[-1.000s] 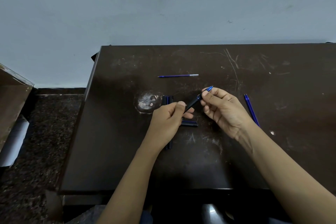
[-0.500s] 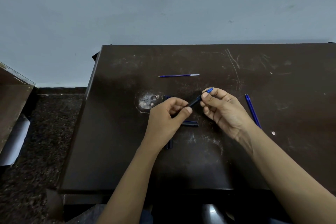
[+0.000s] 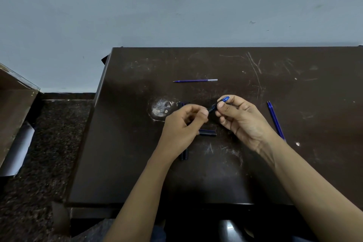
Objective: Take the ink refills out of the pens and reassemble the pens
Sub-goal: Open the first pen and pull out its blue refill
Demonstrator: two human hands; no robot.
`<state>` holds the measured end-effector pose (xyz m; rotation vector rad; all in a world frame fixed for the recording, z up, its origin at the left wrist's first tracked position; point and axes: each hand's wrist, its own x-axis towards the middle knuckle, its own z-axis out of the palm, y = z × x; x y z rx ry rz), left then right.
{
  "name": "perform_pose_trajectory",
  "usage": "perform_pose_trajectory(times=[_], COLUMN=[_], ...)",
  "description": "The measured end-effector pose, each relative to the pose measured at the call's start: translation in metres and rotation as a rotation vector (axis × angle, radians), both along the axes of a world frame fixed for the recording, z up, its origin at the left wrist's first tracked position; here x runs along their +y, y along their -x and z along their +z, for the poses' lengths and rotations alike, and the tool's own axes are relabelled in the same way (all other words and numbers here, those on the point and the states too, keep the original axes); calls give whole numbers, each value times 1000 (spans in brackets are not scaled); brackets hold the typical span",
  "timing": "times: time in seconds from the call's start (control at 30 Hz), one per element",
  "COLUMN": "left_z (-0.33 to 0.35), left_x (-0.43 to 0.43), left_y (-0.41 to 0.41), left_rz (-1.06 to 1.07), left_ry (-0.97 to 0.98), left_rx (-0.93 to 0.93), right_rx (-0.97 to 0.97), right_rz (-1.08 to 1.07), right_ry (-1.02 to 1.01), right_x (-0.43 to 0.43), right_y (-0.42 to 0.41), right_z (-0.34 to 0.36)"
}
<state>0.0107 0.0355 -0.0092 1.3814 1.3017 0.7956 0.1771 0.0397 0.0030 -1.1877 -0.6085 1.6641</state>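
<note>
Pen [image 3: 213, 107] is held in the air just right of the worn patch [image 3: 160, 109] on the table [image 3: 294, 173]. Its long axis slants from low-left to high-right, with the blue end up. The right hand [image 3: 241, 120] pinches the blue end between thumb and fingertips. The left hand [image 3: 182, 127] is curled and blurred, and looks to pinch the black lower end. Both hands are on it, one per end, so a twist or pull along that axis looks like the coming move.

A dark pen piece [image 3: 207, 132] lies right of the patch and nearer the person. More dark pen parts [image 3: 184, 156] poke out under the left wrist, nearer than the patch. One refill [image 3: 195, 80] lies beyond the patch, to its right. Two refills [image 3: 275, 120] lie far right of the patch. No tray or cup is visible, and the refills lie loose on the table.
</note>
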Motion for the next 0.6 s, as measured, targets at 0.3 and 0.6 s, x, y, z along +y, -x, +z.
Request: perform_pose_trajectory(times=[0.3, 0.6], left_z=[0, 17], left_x=[0, 1], left_y=[0, -2], left_rz=[-74, -259], left_ry=[-22, 539], left_rx=[12, -439], right_rx=[-42, 82], right_rz=[50, 262], right_ry=[-21, -188], right_x=[-2, -5], right_y=[1, -3], right_z=[2, 10])
